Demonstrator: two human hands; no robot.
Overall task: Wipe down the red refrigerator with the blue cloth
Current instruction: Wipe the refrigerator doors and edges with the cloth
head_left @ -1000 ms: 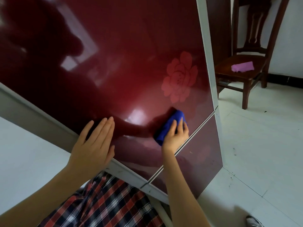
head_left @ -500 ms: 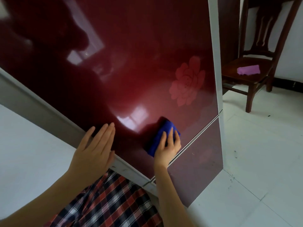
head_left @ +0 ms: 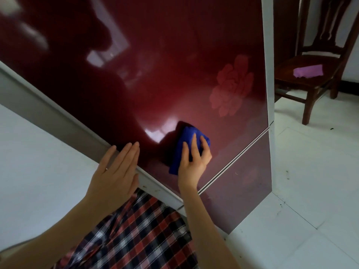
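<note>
Holds the blue cloth [head_left: 184, 146] against the red fridge [head_left: 174, 65] with the right hand [head_left: 194, 166], fingers curled over it, low on the top part, just above the gap [head_left: 233, 164] between the doors. Rests the left hand [head_left: 114, 175] flat on the side edge, fingers straight and together. Could bump into the left hand soon, so near now. Could drop the cloth with a loose hold. Could leave the flower [head_left: 231, 88] dirty by staying down here. Compared with a second ago: cloth farther from the flower, closer to the left hand; left hand on the same edge.
</note>
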